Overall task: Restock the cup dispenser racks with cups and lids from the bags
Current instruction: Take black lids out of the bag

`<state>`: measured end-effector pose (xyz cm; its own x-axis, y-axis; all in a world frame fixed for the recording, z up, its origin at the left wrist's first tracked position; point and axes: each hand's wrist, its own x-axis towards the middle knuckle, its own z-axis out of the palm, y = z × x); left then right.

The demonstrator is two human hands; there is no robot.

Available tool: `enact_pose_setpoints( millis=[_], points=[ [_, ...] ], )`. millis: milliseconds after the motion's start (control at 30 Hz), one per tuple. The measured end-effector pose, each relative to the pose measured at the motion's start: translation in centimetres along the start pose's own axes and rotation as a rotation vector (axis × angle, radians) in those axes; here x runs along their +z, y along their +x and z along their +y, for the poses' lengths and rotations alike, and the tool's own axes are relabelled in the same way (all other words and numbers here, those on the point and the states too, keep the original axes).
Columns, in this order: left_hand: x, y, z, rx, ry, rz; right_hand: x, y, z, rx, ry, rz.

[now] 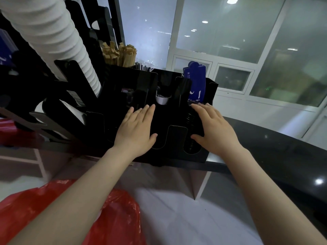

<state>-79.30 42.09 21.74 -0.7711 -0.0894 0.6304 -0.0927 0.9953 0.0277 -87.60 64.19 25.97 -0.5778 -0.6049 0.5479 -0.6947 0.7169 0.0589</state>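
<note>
A black acrylic dispenser rack (169, 138) stands on the dark counter in front of me. My left hand (137, 129) lies flat on its front panel with straight fingers. My right hand (213, 129) rests flat on the right side of the front, fingertips near a stack of black lids (191, 119) in the right slot. Blue cups (195, 82) stand in the rear right compartment. A small white cup (161, 99) sits in the middle slot. A tall stack of white cups (53, 38) leans in another black rack (58, 106) at the left. A red plastic bag (115, 214) lies below my arms.
Brown paper packets (120, 53) and wrapped straws (144, 66) stand behind the rack. The glossy black counter (274, 156) runs to the right. A second red bag (10, 131) lies at the far left. Glass partitions (230, 32) stand behind the counter. White floor shows below.
</note>
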Motion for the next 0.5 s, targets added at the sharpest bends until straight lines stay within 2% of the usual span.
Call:
enact_pose_setpoints(
  millis=[300, 500],
  points=[
    [-0.3, 0.1, -0.1, 0.026, -0.021, -0.066, -0.5, 0.3, -0.7, 0.022, -0.083, -0.055],
    [-1.7, -0.7, -0.5, 0.026, -0.195, -0.105, -1.7, -0.1, -1.9, 0.002, -0.097, -0.008]
  ],
)
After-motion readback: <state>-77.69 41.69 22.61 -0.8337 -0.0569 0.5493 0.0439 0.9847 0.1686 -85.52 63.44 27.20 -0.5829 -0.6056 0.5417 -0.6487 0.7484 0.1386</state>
